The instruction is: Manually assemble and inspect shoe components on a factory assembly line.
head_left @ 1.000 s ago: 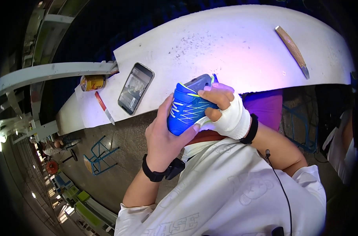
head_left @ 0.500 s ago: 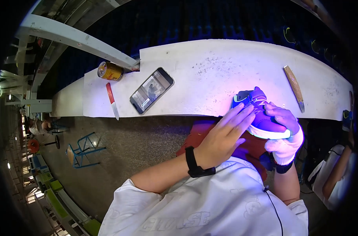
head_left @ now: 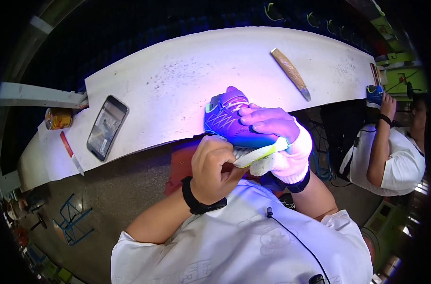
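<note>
A small purple-blue shoe (head_left: pixel 221 119) with zigzag stitching is tilted at the table's near edge, its pale yellow-white sole (head_left: pixel 257 154) facing me. Over its front part lies my right hand (head_left: pixel 277 130), fingers closed around it; a white glove (head_left: pixel 297 158) leaves those fingers bare. My left hand (head_left: pixel 213 163), ungloved, has its fingers curled in against the sole's edge, with the thumb on the lower side. Whether a small thing sits between those fingertips is hidden. Bright violet light falls on the shoe and the right hand.
A wooden-handled knife (head_left: pixel 291 73) lies beyond the shoe on the white table (head_left: pixel 177 109). To the left are a phone (head_left: pixel 108 128), a red-handled knife (head_left: pixel 71 152) and a yellow can (head_left: pixel 58 119). A co-worker (head_left: pixel 386 156) sits at right, holding a blue shoe (head_left: pixel 374 95).
My left hand has gone from flat fingers on the shoe's upper to curled fingers at its sole edge. The shoe has tipped, showing more sole. My view has swung rightward.
</note>
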Motion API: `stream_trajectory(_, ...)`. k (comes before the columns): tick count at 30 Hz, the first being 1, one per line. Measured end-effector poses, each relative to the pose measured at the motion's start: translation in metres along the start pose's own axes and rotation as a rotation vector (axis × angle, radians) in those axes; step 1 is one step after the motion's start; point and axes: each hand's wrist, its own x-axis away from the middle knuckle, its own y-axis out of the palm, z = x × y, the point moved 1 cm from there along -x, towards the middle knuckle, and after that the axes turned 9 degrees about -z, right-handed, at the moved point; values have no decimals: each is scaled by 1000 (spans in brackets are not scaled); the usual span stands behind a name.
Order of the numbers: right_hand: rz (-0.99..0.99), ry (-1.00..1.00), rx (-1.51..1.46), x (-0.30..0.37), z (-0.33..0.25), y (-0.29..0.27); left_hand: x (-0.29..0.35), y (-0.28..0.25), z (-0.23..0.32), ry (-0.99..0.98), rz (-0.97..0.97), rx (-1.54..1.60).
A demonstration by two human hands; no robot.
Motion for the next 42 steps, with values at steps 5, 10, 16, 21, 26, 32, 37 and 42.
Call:
stream_trajectory(5, 20, 49, -45, 8, 4, -8, -17, 5, -13, 4, 9, 16)
stream_trajectory(10, 95, 1, -137, 16, 9, -13, -14, 11, -10, -219, -92, 81)
stream_trajectory(16, 115, -6, -375, 25, 24, -26, -25, 6, -6, -269, -176, -106)
stream_trajectory(21, 93, 431, 77, 44, 29, -69, -15, -35, -33, -461, -338, 68)
stream_trajectory(26, 438, 699, -672, 4, 55, -18, -68, -87, -15, -193, -304, 142)
stream_trajectory(32, 27, 71, -199, -70, 16, -10, -96, -82, 2, -58, -288, -110)
stream_trajectory(37, 8, -50, -28, -98, 20, 3, -121, -94, 5, -480, -537, -226)
stream_trajectory(42, 261, 224, -1274, -111, 41, 18, -107, -108, -11, -636, -488, -92)
